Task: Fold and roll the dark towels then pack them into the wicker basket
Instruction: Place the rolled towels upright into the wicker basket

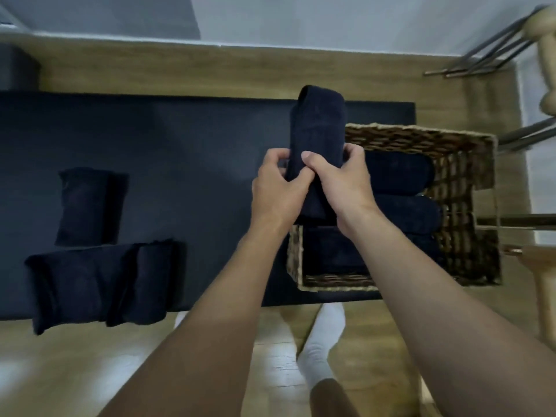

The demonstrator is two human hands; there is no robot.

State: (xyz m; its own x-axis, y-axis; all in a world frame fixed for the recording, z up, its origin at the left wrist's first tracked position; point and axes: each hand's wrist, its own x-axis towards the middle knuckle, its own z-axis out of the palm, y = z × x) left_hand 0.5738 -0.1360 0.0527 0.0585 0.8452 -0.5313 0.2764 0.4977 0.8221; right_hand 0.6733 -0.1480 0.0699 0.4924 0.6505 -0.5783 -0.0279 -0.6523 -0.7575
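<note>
A rolled dark towel [317, 124] stands upright in the air above the left edge of the wicker basket [463, 188]. My left hand [276, 191] and my right hand [343, 182] both grip its lower half, fingers curled round it. Inside the basket lie three rolled dark towels [400, 173], side by side. On the dark table [180, 139], at the left, a folded dark towel [87, 206] lies flat. Nearer the front edge lie another folded towel [66, 284] and a partly rolled one [147, 281].
The table's front edge runs just below the basket and towels. My foot in a white sock [322, 344] stands on the wooden floor. Metal rods [487, 52] and a wooden post [544, 55] stand at the right. A dark box [18, 67] sits at the far left.
</note>
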